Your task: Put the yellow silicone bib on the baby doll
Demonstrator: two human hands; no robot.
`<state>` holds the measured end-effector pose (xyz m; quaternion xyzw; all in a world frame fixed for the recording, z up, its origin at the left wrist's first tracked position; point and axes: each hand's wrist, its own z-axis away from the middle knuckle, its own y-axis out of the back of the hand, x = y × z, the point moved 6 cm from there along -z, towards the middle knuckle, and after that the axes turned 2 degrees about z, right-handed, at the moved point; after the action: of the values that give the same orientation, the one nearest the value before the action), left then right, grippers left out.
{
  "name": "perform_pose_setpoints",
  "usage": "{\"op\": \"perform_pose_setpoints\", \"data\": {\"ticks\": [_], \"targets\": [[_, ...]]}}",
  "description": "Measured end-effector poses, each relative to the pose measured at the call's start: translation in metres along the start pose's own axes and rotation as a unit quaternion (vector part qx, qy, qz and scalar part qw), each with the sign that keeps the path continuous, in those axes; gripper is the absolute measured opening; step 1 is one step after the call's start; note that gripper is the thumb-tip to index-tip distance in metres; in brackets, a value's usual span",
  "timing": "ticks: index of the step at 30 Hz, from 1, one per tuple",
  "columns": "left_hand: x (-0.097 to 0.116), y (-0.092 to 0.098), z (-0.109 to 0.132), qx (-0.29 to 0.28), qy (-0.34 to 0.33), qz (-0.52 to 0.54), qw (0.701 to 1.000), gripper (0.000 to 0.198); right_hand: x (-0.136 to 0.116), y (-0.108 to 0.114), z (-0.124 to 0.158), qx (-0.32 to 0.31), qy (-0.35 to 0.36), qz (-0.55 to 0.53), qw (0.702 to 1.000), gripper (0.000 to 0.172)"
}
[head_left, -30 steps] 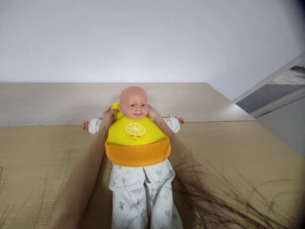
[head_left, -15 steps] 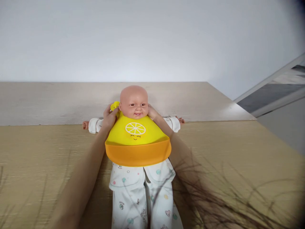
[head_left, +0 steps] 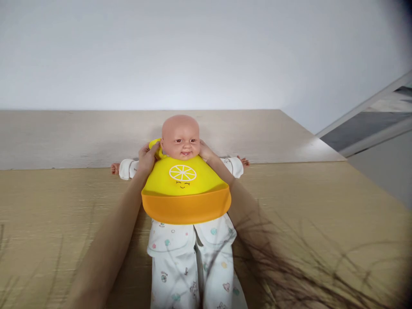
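Note:
A baby doll [head_left: 180, 136] in white patterned pyjamas lies on its back on a wooden table [head_left: 48, 206], arms spread. A yellow bib [head_left: 183, 178] with an orange catch pocket and a lemon-slice print covers its chest. My left hand [head_left: 146, 158] pinches the bib's yellow neck strap beside the doll's left cheek. My right hand [head_left: 206, 152] is at the other side of the doll's neck, fingers tucked behind the head, where the other strap end is hidden.
The table runs back to a plain white wall [head_left: 193, 51]. Its right edge drops off toward a grey floor and a white rail [head_left: 363, 124]. Loose strands of hair blur the lower right of the view.
My left hand has shifted the strap end slightly in toward the doll's neck. The doll, bib and my right hand have barely moved.

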<state>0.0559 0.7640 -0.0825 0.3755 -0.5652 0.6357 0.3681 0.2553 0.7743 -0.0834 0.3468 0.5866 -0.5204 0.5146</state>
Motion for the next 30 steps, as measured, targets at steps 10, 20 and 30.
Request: {"op": "perform_pose_setpoints", "data": {"ticks": [10, 20, 30], "targets": [[0.003, -0.002, 0.007, -0.018, 0.037, 0.013, 0.999, 0.036, 0.012, 0.018, -0.004, 0.067, -0.016, -0.035, 0.997, 0.031], [-0.001, 0.011, 0.004, -0.013, 0.049, -0.017, 0.999, 0.037, 0.007, 0.019, -0.005, 0.115, 0.012, -0.016, 0.993, 0.014], [-0.002, 0.014, 0.005, 0.008, 0.059, -0.02, 0.998, 0.042, 0.006, 0.023, -0.007, 0.116, 0.011, 0.02, 0.993, 0.015]]}}
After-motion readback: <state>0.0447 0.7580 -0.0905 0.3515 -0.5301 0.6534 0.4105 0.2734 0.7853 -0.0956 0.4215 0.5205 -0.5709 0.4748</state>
